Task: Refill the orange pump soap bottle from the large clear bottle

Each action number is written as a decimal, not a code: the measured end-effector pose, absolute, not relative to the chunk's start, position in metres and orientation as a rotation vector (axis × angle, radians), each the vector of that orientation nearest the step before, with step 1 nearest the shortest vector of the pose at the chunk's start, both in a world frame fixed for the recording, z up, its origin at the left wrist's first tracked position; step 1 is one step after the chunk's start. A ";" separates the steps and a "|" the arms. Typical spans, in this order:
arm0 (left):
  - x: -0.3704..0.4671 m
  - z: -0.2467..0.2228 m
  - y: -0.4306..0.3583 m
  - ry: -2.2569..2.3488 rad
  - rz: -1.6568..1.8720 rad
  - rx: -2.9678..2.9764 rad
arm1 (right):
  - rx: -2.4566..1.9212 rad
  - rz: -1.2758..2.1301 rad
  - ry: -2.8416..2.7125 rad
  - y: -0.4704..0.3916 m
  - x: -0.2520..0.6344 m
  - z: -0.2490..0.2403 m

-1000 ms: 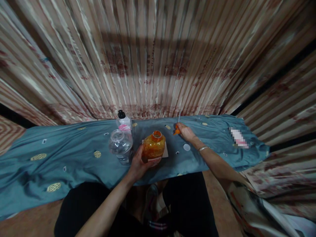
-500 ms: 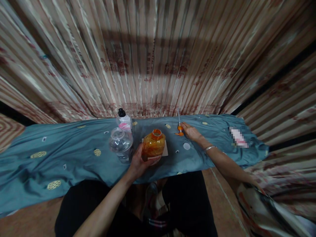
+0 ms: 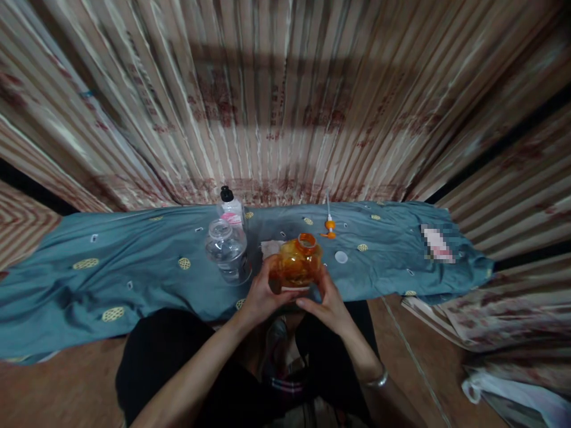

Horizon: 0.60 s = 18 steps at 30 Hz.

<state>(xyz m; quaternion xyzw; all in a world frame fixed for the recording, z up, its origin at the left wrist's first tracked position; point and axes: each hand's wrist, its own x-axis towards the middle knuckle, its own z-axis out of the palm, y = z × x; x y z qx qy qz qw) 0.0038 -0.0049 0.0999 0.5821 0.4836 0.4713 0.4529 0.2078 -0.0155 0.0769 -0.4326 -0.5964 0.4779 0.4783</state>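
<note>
My left hand (image 3: 265, 294) and my right hand (image 3: 329, 300) grip an amber see-through bottle (image 3: 298, 264) from both sides, fingers wrapped round its lower part. The bottle is upright with its mouth uncapped. Beyond it to the right, an orange pump head (image 3: 329, 227) with a clear tube lies on the blue-green cloth. A white round disc (image 3: 341, 257) lies nearer, right of the bottle. Left of my hands stands a clear, open-topped container (image 3: 227, 252), and behind it is a bottle with a black cap (image 3: 231, 208). A pale flat piece (image 3: 270, 247) lies behind my left hand.
The blue-green cloth (image 3: 156, 255) with yellow prints covers the long table. A blurred pinkish item (image 3: 438, 244) lies at its right end. Pleated curtains (image 3: 285, 119) hang behind and at both sides. A white bag (image 3: 513, 392) is on the floor at lower right.
My right hand has left the pump head and come to the amber bottle, which both hands now hold. The bottle has moved right, off the pale flat piece. The view has shifted slightly.
</note>
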 end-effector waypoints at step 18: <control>-0.052 0.083 -0.076 1.568 1.620 1.115 | -1.209 0.837 -1.280 0.054 0.203 0.078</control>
